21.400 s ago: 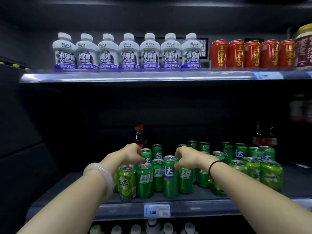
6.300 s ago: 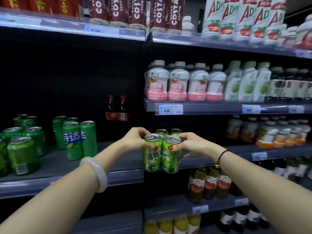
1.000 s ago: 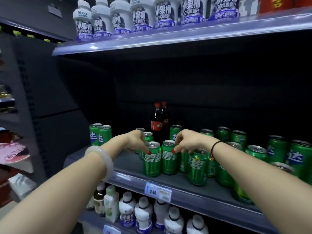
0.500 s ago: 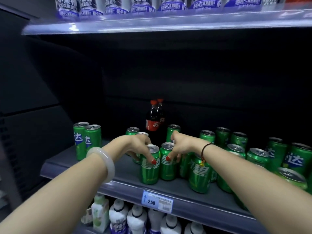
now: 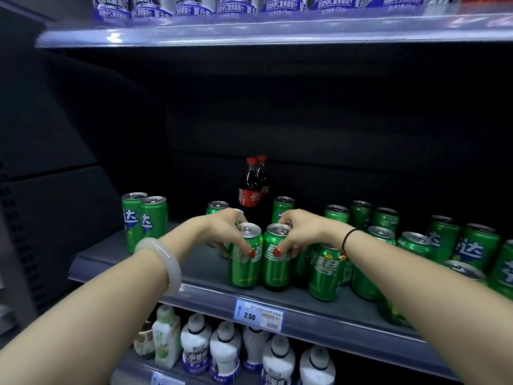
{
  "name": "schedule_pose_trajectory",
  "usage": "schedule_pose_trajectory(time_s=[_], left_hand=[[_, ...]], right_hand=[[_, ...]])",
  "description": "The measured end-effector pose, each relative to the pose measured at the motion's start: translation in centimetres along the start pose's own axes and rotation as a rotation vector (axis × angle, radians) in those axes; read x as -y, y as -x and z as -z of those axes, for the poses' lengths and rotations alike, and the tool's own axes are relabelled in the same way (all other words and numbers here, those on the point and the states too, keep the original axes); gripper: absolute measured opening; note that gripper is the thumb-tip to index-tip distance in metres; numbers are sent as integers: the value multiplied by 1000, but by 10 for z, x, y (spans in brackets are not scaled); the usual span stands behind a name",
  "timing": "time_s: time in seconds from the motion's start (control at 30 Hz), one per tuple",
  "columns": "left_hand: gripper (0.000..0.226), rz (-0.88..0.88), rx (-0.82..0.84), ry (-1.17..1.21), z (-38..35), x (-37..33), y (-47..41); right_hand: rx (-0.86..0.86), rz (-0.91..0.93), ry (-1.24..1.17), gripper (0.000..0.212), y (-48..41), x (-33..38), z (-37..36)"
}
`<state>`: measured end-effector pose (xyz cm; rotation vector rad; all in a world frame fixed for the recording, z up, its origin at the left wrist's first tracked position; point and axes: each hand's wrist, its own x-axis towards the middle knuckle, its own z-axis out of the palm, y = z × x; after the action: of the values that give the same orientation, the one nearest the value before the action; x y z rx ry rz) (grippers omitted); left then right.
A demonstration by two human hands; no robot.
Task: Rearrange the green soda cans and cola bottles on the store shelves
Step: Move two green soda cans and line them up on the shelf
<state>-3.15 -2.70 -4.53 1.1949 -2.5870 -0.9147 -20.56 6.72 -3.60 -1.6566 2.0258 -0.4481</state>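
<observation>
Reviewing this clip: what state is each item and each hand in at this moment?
left hand, grips the left front can around its top.
right hand, grips the right front can around its top.
Both front cans, upright, side by side on the shelf.
cola bottles, upright, capped, at the back.
two cans at left, upright, untouched.

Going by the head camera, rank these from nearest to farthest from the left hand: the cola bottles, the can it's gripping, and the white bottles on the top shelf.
1. Can, in front, gripped by the left hand.
2. Cola bottles, behind the hand, at the back.
3. White bottles, high overhead.
</observation>
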Motion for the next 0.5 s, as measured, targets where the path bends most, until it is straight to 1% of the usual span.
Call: schedule_pose_trajectory(time_s=[0.17, 0.33, 0.4, 0.5], left_hand=[[46, -58, -25, 47, 14, -19, 20], [39, -109, 48, 52, 8, -39, 39], [43, -122, 68, 36, -2, -45, 44], [57, -133, 102, 14, -19, -57, 52]], right_hand=[[-36, -8, -99, 55, 32, 9, 14], [-60, -46, -149, 61, 70, 2, 13], [-63, -63, -154, 62, 85, -5, 10], [-80, -93, -137, 62, 108, -17, 6]])
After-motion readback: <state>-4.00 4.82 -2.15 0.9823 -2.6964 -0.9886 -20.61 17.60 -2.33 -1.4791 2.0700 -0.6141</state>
